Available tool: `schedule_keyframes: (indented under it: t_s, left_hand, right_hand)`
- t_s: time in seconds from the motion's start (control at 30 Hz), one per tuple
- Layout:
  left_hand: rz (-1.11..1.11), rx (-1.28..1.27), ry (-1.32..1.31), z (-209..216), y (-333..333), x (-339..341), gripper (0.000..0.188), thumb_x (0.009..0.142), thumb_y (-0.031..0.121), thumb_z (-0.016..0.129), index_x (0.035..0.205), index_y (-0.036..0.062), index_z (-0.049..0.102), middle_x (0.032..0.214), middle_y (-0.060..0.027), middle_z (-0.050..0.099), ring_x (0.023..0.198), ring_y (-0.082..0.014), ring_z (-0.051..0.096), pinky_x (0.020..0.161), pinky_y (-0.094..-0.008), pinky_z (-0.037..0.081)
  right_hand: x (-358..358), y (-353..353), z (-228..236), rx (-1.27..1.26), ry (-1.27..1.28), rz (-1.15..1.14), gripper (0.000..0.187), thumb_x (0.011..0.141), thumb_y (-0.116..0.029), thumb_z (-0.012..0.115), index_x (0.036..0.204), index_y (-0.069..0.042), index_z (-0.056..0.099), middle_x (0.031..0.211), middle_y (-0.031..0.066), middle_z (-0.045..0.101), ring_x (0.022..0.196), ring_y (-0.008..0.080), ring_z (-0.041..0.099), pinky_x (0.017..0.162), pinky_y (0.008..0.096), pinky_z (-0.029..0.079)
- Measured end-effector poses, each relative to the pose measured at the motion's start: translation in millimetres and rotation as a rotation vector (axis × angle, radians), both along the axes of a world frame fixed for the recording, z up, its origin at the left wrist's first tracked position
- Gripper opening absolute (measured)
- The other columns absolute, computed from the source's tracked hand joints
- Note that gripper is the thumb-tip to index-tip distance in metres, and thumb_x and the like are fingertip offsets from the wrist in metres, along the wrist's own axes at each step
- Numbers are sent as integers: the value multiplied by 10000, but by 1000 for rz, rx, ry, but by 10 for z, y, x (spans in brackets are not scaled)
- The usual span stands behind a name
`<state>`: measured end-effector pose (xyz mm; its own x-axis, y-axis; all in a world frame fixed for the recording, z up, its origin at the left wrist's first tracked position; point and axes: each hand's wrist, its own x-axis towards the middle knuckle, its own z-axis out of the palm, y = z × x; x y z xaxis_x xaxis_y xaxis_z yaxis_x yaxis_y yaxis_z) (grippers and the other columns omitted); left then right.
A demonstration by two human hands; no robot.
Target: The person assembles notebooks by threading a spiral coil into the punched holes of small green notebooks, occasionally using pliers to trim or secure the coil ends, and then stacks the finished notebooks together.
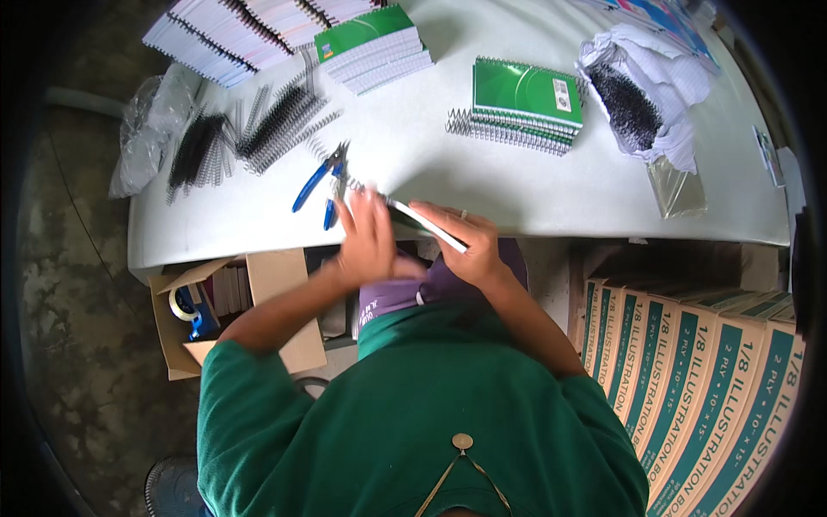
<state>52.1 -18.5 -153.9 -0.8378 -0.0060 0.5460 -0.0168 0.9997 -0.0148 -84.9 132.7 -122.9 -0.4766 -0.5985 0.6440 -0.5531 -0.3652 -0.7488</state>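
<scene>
Right hand (476, 248): gripping a notebook (441, 229), nearly edge-on, at the frame's centre
Left hand (369, 239): fingers extended, blurred, beside the notebook's spine; contact unclear
Diagonal cutters (316, 180): blue-handled, on the bench (413, 159), left of centre
Spiral coils (280, 125): loose, upper left
Green notebooks (524, 90): stacked, upper right of centre

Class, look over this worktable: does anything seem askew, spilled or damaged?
Nothing looks clearly spilled or damaged. The dark coils at left look askew, pointing different ways; the white wrapping at right is crumpled, exposing its dark contents.
</scene>
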Motion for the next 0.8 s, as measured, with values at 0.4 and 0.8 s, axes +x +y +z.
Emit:
schedule_keyframes:
  t_s: [0.4, 0.8]
  left_hand:
    - [-47, -225, 212, 261, 9, -201, 1124, 744, 771, 289, 1307, -189, 138, 1342, -438, 15, 1262, -578, -37, 959, -676, -42]
    - [88, -70, 530, 360, -170, -602, 1172, 636, 865, 276, 1316, -90, 289, 1308, -423, 209, 1194, -596, 193, 939, -705, 52]
  right_hand:
    - [65, -45, -46, 43, -30, -51, 455, 707, 74, 604, 1140, -63, 588, 1014, 121, 641, 837, 269, 636, 727, 341, 513]
    - [45, -134, -42, 81, 134, 1, 479, 683, -2, 644, 1151, -66, 562, 991, 130, 637, 775, 282, 630, 670, 360, 507]
